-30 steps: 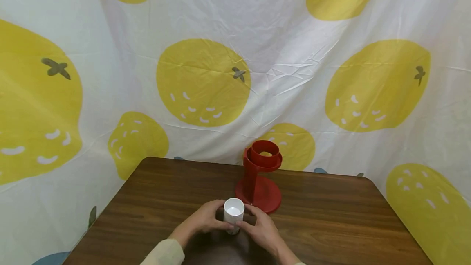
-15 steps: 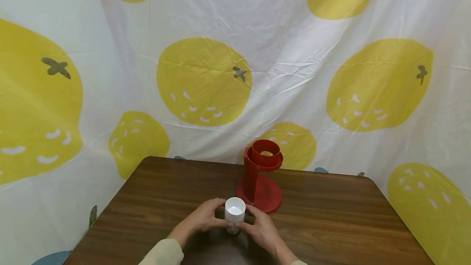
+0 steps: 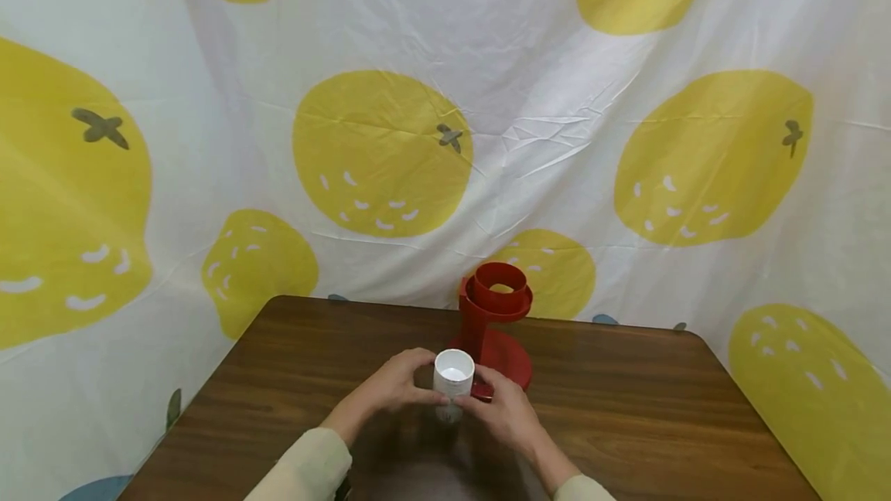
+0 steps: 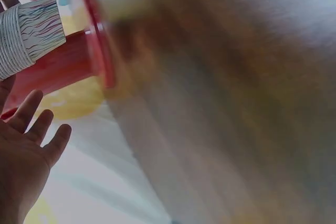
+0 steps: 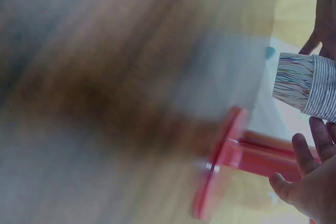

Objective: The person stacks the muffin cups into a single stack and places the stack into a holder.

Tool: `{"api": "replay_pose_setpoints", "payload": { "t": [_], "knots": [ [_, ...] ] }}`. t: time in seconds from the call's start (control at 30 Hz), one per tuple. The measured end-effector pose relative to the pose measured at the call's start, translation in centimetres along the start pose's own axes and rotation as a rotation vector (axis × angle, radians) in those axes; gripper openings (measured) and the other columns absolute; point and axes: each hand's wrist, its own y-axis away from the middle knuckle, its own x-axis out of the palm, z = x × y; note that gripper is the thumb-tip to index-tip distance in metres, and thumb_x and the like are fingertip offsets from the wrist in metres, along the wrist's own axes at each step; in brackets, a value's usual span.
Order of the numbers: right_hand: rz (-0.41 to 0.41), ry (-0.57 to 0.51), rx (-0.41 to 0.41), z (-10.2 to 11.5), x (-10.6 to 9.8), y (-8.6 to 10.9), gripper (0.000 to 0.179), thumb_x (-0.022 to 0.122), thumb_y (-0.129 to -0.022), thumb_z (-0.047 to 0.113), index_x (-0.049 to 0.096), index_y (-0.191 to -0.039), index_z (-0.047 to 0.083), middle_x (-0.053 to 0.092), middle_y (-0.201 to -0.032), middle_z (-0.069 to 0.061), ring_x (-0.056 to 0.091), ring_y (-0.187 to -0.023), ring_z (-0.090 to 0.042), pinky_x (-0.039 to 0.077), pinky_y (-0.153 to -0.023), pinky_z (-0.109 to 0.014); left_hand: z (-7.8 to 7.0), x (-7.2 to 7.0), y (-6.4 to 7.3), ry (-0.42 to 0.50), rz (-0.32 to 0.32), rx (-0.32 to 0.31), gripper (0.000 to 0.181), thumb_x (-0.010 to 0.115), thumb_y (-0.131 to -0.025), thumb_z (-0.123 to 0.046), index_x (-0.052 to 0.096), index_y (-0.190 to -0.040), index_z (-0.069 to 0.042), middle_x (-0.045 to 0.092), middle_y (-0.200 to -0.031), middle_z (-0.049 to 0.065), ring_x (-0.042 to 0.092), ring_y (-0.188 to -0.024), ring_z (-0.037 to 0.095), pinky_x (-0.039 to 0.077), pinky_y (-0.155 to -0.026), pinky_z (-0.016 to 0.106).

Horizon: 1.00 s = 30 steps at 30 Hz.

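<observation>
A nested stack of white paper cups [image 3: 452,386], open end up, is held between both hands. In the left wrist view the lowest cup [image 4: 43,31] shows wavy coloured lines, and several rims are layered above it. My left hand [image 3: 398,386] grips the stack from the left with thumb and forefinger. My right hand [image 3: 510,410] grips it from the right the same way. In the right wrist view, the other fingers [image 5: 303,153] of the right hand stand spread away from the cups. Just behind the stack stands a red holder [image 3: 475,329] with a ring-shaped top.
The holder's round red base [image 3: 513,366] rests on the brown wooden table [image 3: 626,400], partly hidden by the hands and cups. Behind the table hangs a white cloth [image 3: 536,99] printed with yellow lemons, close along the back edge.
Both hands have raised the cup stack and carried it forward and slightly right, closer to the red holder. The holder stays in place. The grip looks the same as before.
</observation>
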Motion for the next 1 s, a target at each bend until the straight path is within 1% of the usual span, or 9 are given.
{"api": "replay_pose_setpoints", "payload": {
  "t": [0.07, 0.2, 0.33, 0.47, 0.6, 0.73, 0.83, 0.87, 1.0],
  "knots": [
    [-0.018, 0.039, 0.008, 0.6, -0.7, -0.3, 0.056, 0.079, -0.086, 0.032, 0.061, -0.130, 0.003, 0.065, -0.123, -0.013, 0.061, -0.113, -0.034, 0.048, -0.094, -0.054, -0.5, -0.6, -0.5, -0.011, 0.001, 0.004, 0.059, 0.086, -0.078, -0.033, 0.063, -0.123, -0.003, 0.064, -0.121, 0.012, 0.058, -0.115, 0.031, 0.045, -0.099, 0.050],
    [-0.049, 0.071, 0.034, 1.8, -2.1, -1.1, 0.057, 0.079, -0.085, 0.034, 0.061, -0.132, 0.007, 0.065, -0.125, -0.008, 0.058, -0.118, -0.031, 0.041, -0.100, -0.058, -1.7, -1.9, -1.6, -0.023, -0.007, 0.018, 0.062, 0.086, -0.078, -0.033, 0.062, -0.127, -0.002, 0.062, -0.126, 0.014, 0.055, -0.119, 0.032, 0.043, -0.101, 0.051],
    [-0.058, 0.072, 0.061, 3.1, -3.5, -1.8, 0.057, 0.079, -0.085, 0.035, 0.061, -0.133, 0.010, 0.066, -0.123, -0.005, 0.058, -0.118, -0.029, 0.041, -0.100, -0.057, -3.1, -3.3, -2.7, -0.039, -0.014, 0.028, 0.064, 0.085, -0.078, -0.033, 0.062, -0.130, -0.003, 0.060, -0.130, 0.015, 0.052, -0.124, 0.033, 0.040, -0.104, 0.051],
    [-0.058, 0.093, 0.065, 4.4, -5.0, -2.4, 0.057, 0.078, -0.086, 0.036, 0.060, -0.134, 0.011, 0.064, -0.128, -0.006, 0.056, -0.122, -0.029, 0.040, -0.102, -0.058, -4.3, -4.8, -3.9, -0.047, -0.003, 0.032, 0.063, 0.084, -0.079, -0.034, 0.062, -0.130, -0.005, 0.057, -0.134, 0.015, 0.050, -0.127, 0.033, 0.038, -0.106, 0.050],
    [-0.052, 0.144, 0.035, 5.4, -6.6, -3.2, 0.060, 0.075, -0.088, 0.039, 0.058, -0.136, 0.009, 0.062, -0.132, -0.010, 0.054, -0.125, -0.032, 0.040, -0.101, -0.058, -5.5, -6.2, -5.2, -0.016, 0.022, 0.037, 0.059, 0.083, -0.081, -0.032, 0.062, -0.131, -0.007, 0.056, -0.136, 0.012, 0.048, -0.129, 0.030, 0.037, -0.107, 0.048],
    [-0.026, 0.147, -0.006, 6.5, -8.4, -4.3, 0.062, 0.073, -0.090, 0.041, 0.055, -0.138, 0.006, 0.063, -0.130, -0.011, 0.058, -0.119, -0.031, 0.047, -0.096, -0.053, -6.6, -7.5, -6.8, -0.003, 0.015, 0.084, 0.055, 0.083, -0.082, -0.029, 0.063, -0.129, -0.007, 0.059, -0.133, 0.008, 0.049, -0.128, 0.025, 0.037, -0.108, 0.044],
    [0.007, 0.085, -0.039, 7.4, -9.7, -5.5, 0.060, 0.071, -0.092, 0.037, 0.053, -0.139, 0.005, 0.062, -0.129, -0.011, 0.060, -0.115, -0.030, 0.050, -0.093, -0.049, -7.5, -8.6, -8.2, 0.015, -0.002, 0.127, 0.052, 0.081, -0.083, -0.026, 0.064, -0.128, -0.007, 0.061, -0.131, 0.008, 0.050, -0.126, 0.024, 0.036, -0.108, 0.042],
    [0.013, 0.073, -0.058, 7.7, -10.2, -5.9, 0.059, 0.071, -0.093, 0.035, 0.053, -0.139, 0.004, 0.062, -0.129, -0.012, 0.060, -0.114, -0.030, 0.050, -0.092, -0.049, -7.8, -9.0, -8.6, 0.031, -0.008, 0.128, 0.051, 0.081, -0.083, -0.025, 0.064, -0.128, -0.007, 0.061, -0.130, 0.008, 0.050, -0.126, 0.024, 0.036, -0.108, 0.042],
    [0.008, 0.018, -0.097, 8.8, -11.8, -7.5, 0.055, 0.071, -0.093, 0.026, 0.051, -0.139, 0.002, 0.063, -0.126, -0.015, 0.059, -0.114, -0.030, 0.048, -0.095, -0.048, -9.0, -10.4, -10.2, 0.069, -0.025, 0.096, 0.045, 0.080, -0.084, -0.027, 0.066, -0.125, -0.012, 0.062, -0.128, 0.003, 0.052, -0.124, 0.023, 0.038, -0.106, 0.042]
  ]
}}
